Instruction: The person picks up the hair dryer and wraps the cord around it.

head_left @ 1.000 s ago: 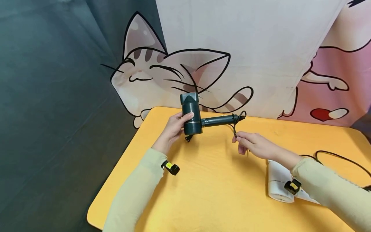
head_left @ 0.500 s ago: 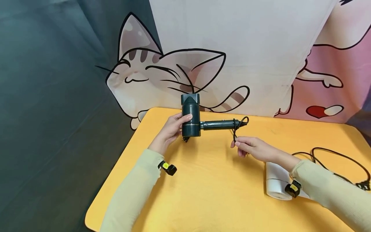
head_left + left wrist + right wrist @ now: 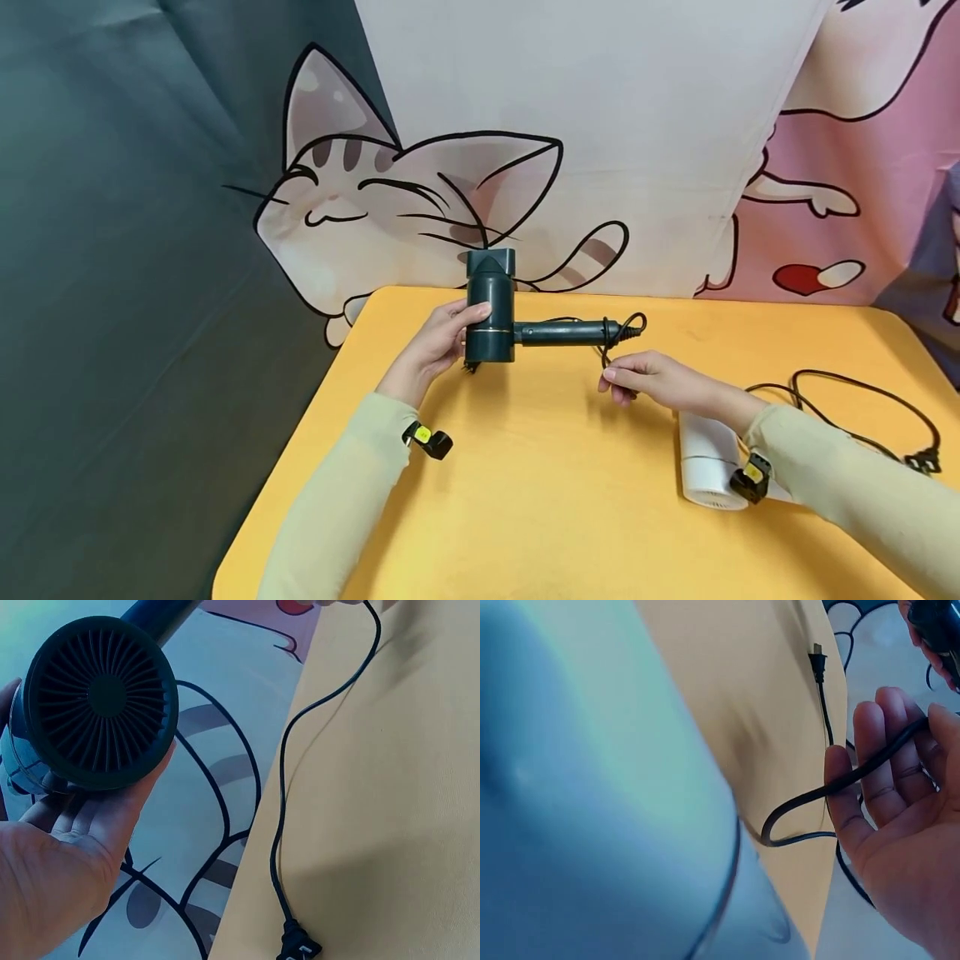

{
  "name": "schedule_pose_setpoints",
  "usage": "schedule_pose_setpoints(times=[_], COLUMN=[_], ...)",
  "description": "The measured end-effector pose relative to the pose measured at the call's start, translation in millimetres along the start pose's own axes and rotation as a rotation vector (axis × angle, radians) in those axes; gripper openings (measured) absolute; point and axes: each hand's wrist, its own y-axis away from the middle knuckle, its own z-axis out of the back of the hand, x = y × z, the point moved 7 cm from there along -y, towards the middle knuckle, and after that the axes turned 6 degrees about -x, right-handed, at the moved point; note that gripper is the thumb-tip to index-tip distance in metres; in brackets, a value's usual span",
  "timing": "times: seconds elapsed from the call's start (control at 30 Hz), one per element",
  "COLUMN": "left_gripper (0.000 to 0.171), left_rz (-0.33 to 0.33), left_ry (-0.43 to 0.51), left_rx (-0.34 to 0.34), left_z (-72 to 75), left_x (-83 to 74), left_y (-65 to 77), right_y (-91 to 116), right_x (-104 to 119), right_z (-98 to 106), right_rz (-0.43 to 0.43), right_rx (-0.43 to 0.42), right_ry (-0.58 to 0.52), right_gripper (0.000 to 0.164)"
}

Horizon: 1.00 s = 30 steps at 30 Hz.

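A dark green hair dryer (image 3: 491, 302) is held up over the table's far side by my left hand (image 3: 438, 346), which grips its barrel with the thumb on top. The dryer's handle (image 3: 566, 333) points right, with a loop of cord at its end. My right hand (image 3: 656, 379) pinches the black power cord (image 3: 870, 761) between thumb and fingers, a little below the handle's end. In the left wrist view the round vent grille (image 3: 105, 697) faces the camera. The cord's two-pin plug (image 3: 298, 946) lies on the table near the left hand.
A white hair dryer (image 3: 708, 467) lies on the yellow table (image 3: 525, 500) under the right forearm, partly hidden. Its black cord (image 3: 862, 400) curls to the right, ending in a plug (image 3: 924, 460). A cartoon-printed cloth (image 3: 645, 108) hangs behind the table.
The head view has swung slightly right. The dryer's handle has gone from tilting up at its end to nearly level. Both hands keep their holds.
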Motion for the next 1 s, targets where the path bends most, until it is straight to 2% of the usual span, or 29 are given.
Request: schedule_pose_setpoints(times=[0.3,0.57,0.77,1.0], left_gripper=[0.058,0.061,0.061,0.062], left_rz=[-0.005,0.004,0.005,0.007], left_ry=[0.019,0.040,0.037,0.051], left_rx=[0.031,0.064,0.079,0.139], left_z=[-7.6,-13.8,-16.4,-22.6], left_x=[-1.2,-2.2,-1.6,-1.0], left_y=[-1.2,-3.4,-2.9,-0.6], right_y=[1,2,1,5], right_x=[-9,-22,-22,-25], right_z=[4,19,19,29], right_rz=[-0.024,-0.081,-0.074,-0.111], right_rx=[0.002,-0.123,-0.086,-0.108], right_ry=[-0.074,-0.073,-0.144,-0.095], right_gripper=[0.035,0.037,0.038,0.030])
